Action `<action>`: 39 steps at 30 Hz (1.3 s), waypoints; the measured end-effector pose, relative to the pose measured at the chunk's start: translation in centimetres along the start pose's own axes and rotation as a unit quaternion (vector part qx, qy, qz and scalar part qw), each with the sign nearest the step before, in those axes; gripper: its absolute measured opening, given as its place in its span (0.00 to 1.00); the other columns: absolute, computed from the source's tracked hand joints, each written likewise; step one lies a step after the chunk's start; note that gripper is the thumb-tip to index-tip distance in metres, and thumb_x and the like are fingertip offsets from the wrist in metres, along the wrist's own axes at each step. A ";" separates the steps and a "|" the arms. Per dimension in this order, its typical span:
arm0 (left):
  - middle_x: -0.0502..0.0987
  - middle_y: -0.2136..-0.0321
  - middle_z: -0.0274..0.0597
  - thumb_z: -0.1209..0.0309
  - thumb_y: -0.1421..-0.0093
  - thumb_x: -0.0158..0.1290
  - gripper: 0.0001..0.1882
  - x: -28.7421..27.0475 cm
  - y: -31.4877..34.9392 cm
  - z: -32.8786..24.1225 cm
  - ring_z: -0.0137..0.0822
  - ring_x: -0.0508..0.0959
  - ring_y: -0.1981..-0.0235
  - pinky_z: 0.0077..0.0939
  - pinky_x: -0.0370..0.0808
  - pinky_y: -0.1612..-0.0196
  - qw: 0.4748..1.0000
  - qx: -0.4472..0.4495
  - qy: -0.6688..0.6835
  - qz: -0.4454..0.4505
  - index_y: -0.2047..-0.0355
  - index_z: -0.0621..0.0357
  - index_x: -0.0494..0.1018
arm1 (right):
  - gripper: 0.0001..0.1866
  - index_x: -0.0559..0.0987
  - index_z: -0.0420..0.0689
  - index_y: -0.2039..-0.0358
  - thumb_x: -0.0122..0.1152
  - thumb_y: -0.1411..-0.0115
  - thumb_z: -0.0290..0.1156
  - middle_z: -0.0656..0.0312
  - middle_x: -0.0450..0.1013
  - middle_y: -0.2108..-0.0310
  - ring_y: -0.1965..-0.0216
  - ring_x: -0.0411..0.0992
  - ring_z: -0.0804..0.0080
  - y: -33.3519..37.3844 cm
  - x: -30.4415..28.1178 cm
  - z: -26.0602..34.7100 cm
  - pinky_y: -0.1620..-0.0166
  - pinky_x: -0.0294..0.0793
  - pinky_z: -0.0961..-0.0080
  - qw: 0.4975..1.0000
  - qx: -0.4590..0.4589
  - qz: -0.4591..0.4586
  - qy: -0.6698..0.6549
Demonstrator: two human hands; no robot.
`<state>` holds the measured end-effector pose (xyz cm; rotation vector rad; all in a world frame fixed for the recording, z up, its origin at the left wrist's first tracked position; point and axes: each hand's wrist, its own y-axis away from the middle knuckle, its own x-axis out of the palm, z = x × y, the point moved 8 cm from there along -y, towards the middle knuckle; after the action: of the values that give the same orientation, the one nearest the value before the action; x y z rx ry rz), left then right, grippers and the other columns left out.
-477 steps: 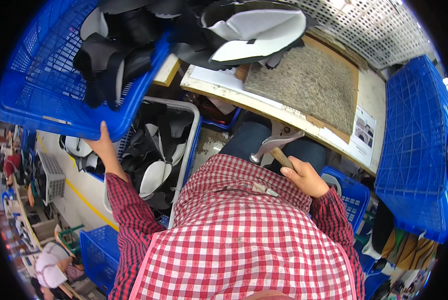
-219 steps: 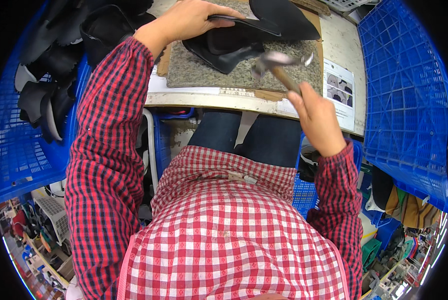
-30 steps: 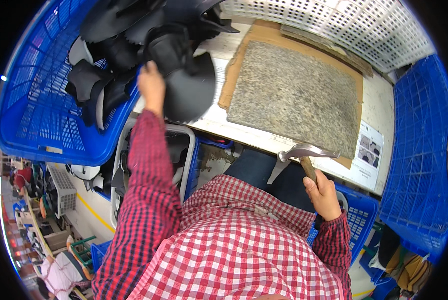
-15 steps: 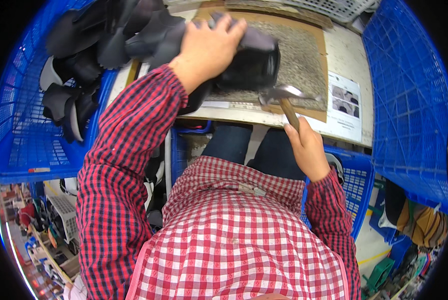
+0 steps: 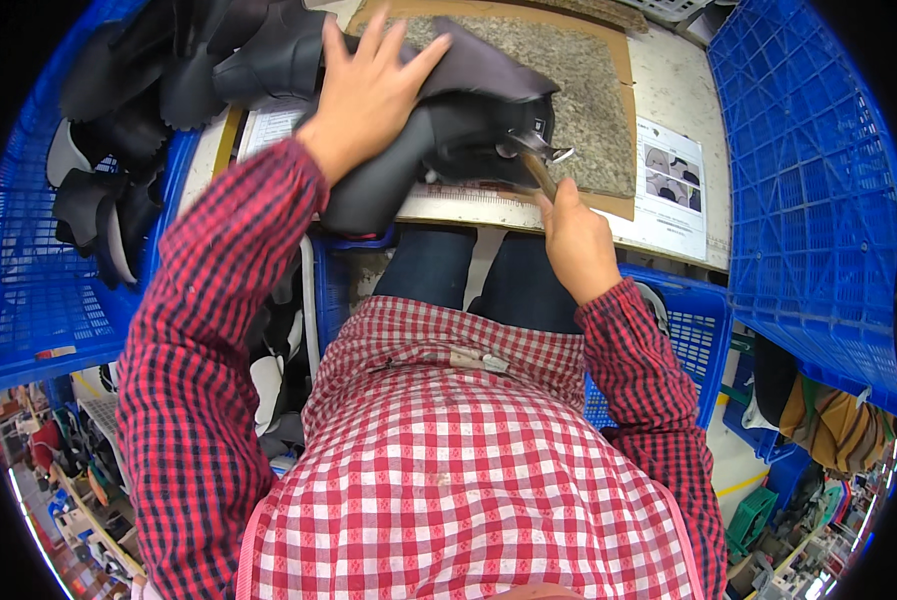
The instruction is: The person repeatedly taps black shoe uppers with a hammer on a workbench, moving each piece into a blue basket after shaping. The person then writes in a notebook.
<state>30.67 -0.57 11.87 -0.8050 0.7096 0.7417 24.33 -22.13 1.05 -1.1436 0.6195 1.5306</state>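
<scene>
My right hand (image 5: pixel 581 243) is closed round the wooden handle of a hammer (image 5: pixel 539 174). The hammer's metal head, somewhat blurred, is at the open end of a black boot upper (image 5: pixel 380 185), close to its right edge. This upper has a greyish-purple lining and lies bent across the front of the bench. Over its left part is my left hand (image 5: pixel 364 105), fingers spread and smeared slightly by motion; it touches or hovers just above the leather, I cannot tell which. Under the upper lies a grey speckled slab (image 5: pixel 598 110) on a brown board (image 5: pixel 623 204).
Black boot uppers (image 5: pixel 193 75) are heaped at the far left, beside and over a blue crate (image 5: pixel 38 318). A tall blue crate (image 5: pixel 813 150) stands to the right. A printed sheet (image 5: pixel 680 222) lies on the white bench. Another blue crate (image 5: pixel 706 335) sits below the bench.
The boot upper has been spread out more, its lining turned upward. My left hand has shifted left with fingers wider apart. The hammer has come left, onto the upper's edge.
</scene>
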 end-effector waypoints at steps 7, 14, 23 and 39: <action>0.78 0.54 0.44 0.69 0.42 0.56 0.23 -6.0 -3.8 -6.3 0.38 0.72 0.41 0.45 0.65 0.40 0.956 0.146 0.037 -0.251 0.44 0.50 0.74 | 0.16 0.71 0.36 0.60 0.56 0.30 0.39 0.43 0.78 0.78 0.75 0.79 0.40 -1.4 0.7 -1.2 0.71 0.78 0.47 0.996 0.004 -0.068 0.061; 0.81 0.63 0.52 0.65 0.36 0.55 0.38 3.0 2.4 -3.2 0.53 0.84 0.65 0.51 0.79 0.65 0.966 -0.038 0.231 0.114 0.27 0.49 0.55 | 0.15 0.70 0.40 0.64 0.57 0.30 0.40 0.44 0.78 0.76 0.75 0.79 0.42 -3.5 -0.5 -0.2 0.70 0.78 0.49 0.996 -0.021 -0.016 0.091; 0.71 0.37 0.60 0.54 0.29 0.52 0.35 8.0 0.6 -0.8 0.59 0.73 0.38 0.43 0.68 0.36 0.843 -0.086 0.491 0.201 0.26 0.38 0.53 | 0.17 0.67 0.39 0.61 0.53 0.27 0.42 0.39 0.77 0.74 0.69 0.77 0.34 -4.1 -7.6 0.0 0.69 0.75 0.45 0.999 0.021 -0.038 -0.029; 0.77 0.45 0.63 0.51 0.30 0.52 0.37 9.3 1.6 -0.8 0.61 0.77 0.44 0.47 0.72 0.41 0.828 -0.126 0.515 0.186 0.26 0.41 0.52 | 0.19 0.67 0.37 0.61 0.50 0.26 0.43 0.38 0.77 0.74 0.68 0.76 0.33 -6.0 -5.9 2.8 0.65 0.75 0.41 0.999 -0.023 -0.042 -0.023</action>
<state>34.28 2.34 3.63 -1.3454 1.8120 0.7219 28.74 -20.62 8.56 -1.1506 0.5023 1.5021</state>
